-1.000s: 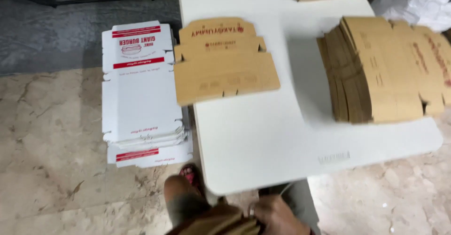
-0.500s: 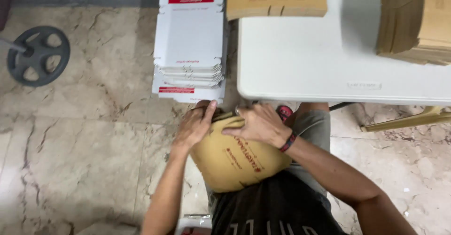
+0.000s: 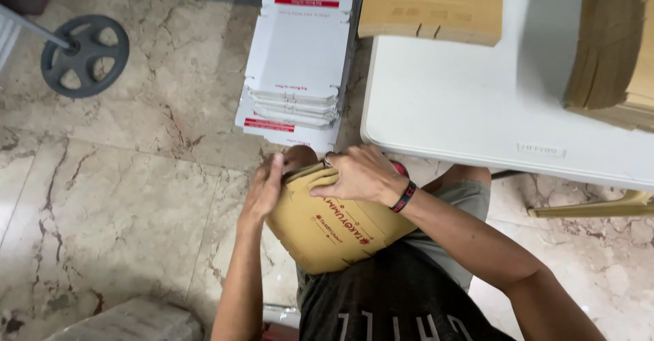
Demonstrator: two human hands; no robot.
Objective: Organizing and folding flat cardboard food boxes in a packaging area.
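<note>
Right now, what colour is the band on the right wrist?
Black with red trim, on the right hand's wristband; head view.

You held the folded box [image 3: 337, 222] in your lap before the table's [image 3: 463, 109] near edge; flat cartons [image 3: 296, 62] lay stacked on the floor [image 3: 122, 177] beside its left edge.

Even indoor light, slight blur

Beige marble-tile floor [image 3: 116, 198] w/ dark veining; white folding table [image 3: 470, 109] at upper right; grey wheel-shaped base [image 3: 84, 55] on floor, upper left; even indoor light
</note>
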